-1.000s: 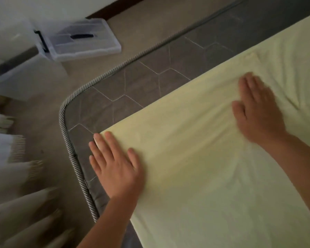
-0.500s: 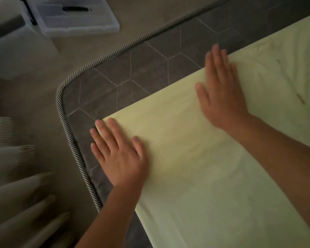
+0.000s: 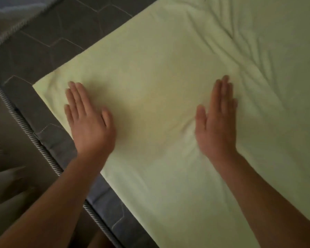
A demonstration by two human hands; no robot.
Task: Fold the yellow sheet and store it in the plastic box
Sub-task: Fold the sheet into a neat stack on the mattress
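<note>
The pale yellow sheet [image 3: 168,72] lies spread flat on a grey quilted mattress [image 3: 43,56], its near left corner close to the mattress corner. My left hand [image 3: 88,119] rests palm down on the sheet near that corner, fingers straight. My right hand [image 3: 217,120] presses flat on the sheet's middle, fingers straight and together. Wrinkles fan out in the cloth to the upper right of my right hand. The plastic box is out of view.
The mattress edge has twisted rope piping [image 3: 25,127] running along the left. Beyond it is beige floor [image 3: 13,154], with pale blurred cloth [image 3: 7,190] at the lower left.
The view has swung right and down, so the plastic box has left the frame. My left hand slid inward from the sheet's corner. My right hand moved from the far edge to the middle.
</note>
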